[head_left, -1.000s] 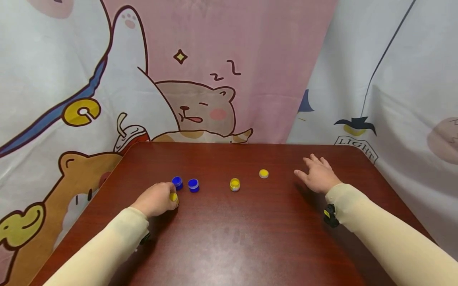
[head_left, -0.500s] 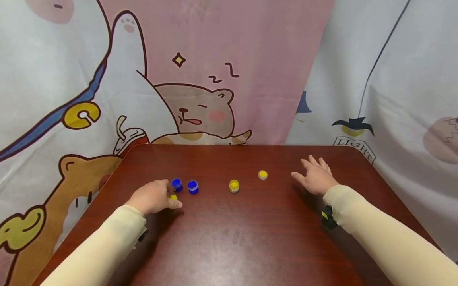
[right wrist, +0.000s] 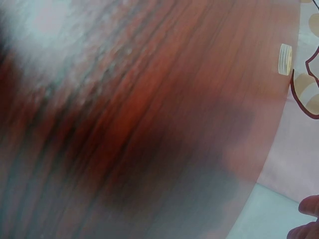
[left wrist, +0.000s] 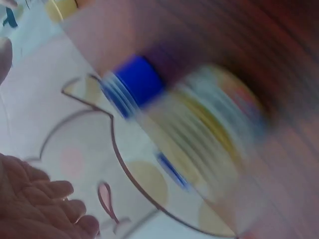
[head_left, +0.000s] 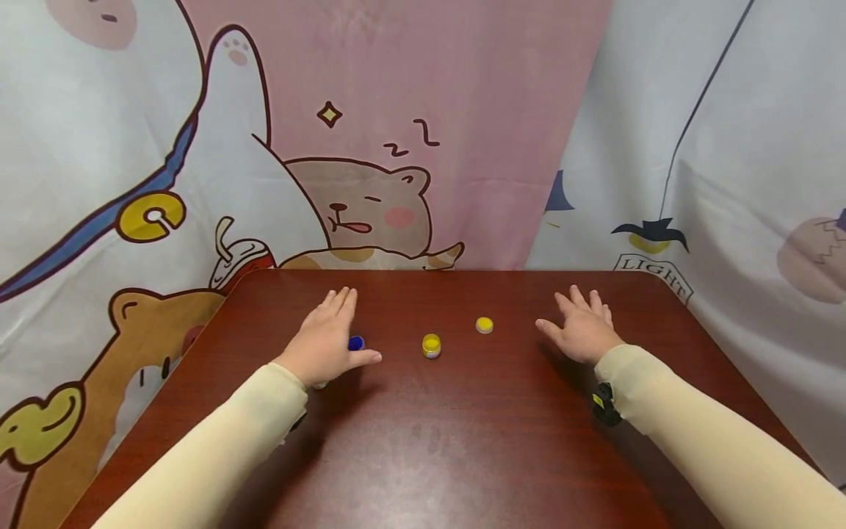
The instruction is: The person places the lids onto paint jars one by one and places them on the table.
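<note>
In the head view my left hand (head_left: 322, 339) hovers over the left of the table, fingers straight and thumb out to the side, holding nothing. Beneath it a small jar (head_left: 320, 385) peeks out; in the left wrist view this jar (left wrist: 204, 124) is large and blurred, with ridged pale sides and a yellow band. A blue paint jar (head_left: 356, 343) is partly covered by the hand. Another blue piece (left wrist: 172, 171) shows behind the blurred jar. My right hand (head_left: 583, 328) is held over the table's right side, fingers spread and holding nothing.
A yellow paint jar (head_left: 432, 347) stands near the middle of the brown table (head_left: 423, 433). Right of it lies a yellow-topped white lid (head_left: 485, 325), its ridged edge visible in the right wrist view. A cartoon-print cloth (head_left: 496, 147) hangs behind the table.
My left hand has let go of the small yellow-topped jar, straightened its fingers and moved up and to the right. The right hand stays nearly still.
</note>
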`<state>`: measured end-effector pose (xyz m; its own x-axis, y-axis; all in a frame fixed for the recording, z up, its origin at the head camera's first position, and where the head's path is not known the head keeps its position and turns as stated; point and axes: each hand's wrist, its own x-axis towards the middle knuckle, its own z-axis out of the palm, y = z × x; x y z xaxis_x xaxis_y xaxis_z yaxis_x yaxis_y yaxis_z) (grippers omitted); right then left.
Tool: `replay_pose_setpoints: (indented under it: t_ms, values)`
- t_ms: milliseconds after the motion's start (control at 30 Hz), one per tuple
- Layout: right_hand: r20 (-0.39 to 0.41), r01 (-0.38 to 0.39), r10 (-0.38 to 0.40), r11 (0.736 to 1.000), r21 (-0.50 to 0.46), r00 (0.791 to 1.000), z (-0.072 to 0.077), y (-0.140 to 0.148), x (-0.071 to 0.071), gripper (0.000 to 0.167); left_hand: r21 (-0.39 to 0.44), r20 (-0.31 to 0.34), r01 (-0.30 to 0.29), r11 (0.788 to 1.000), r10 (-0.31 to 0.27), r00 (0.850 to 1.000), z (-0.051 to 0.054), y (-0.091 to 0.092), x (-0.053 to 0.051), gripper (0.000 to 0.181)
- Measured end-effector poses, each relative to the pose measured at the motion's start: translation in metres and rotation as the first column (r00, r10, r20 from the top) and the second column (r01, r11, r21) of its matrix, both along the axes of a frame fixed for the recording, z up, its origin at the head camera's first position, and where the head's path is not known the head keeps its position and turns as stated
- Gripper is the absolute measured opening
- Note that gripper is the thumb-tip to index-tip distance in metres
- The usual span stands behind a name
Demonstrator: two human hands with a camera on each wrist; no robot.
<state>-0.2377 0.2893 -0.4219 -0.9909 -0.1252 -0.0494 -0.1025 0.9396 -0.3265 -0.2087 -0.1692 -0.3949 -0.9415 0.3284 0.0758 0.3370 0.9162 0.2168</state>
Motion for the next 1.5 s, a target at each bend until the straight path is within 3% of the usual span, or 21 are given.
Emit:
replay_pose_setpoints:
  t_ms: [233, 467, 733, 1033, 1333, 1500]
  values:
    - [0.0, 0.009, -0.009, 1.0, -0.024, 1.0, 0.0, -0.008, 0.0, 0.094, 0.012, 0.059, 0.061, 0.998, -0.062, 0.996, -0.009, 0.053, -0.01, 0.125]
    - [0.006, 0.009, -0.009, 1.0, -0.029, 1.0, 0.001, -0.009, 0.001, 0.092, 0.007, 0.103, 0.096, 0.995, -0.096, 0.99, -0.018, 0.083, -0.017, 0.122]
    - [0.009, 0.009, -0.008, 0.999, -0.033, 1.0, 0.001, -0.01, 0.001, 0.092, 0.006, 0.11, 0.093, 0.996, -0.093, 0.99, -0.021, 0.093, -0.019, 0.114]
    - [-0.004, 0.0, 0.0, 0.999, -0.042, 1.0, 0.0, -0.013, -0.001, 0.089, 0.022, 0.104, 0.094, 0.995, -0.095, 0.99, -0.023, 0.104, -0.022, 0.087]
    - [0.006, -0.004, 0.004, 0.999, -0.034, 1.0, -0.002, -0.022, -0.003, 0.089, 0.032, 0.175, 0.08, 0.996, -0.085, 0.981, -0.03, 0.109, -0.031, 0.063]
    - [0.006, -0.007, 0.007, 0.999, -0.032, 1.0, -0.003, -0.03, -0.004, 0.088, 0.068, 0.183, 0.09, 0.994, -0.101, 0.978, -0.033, 0.113, -0.036, 0.046]
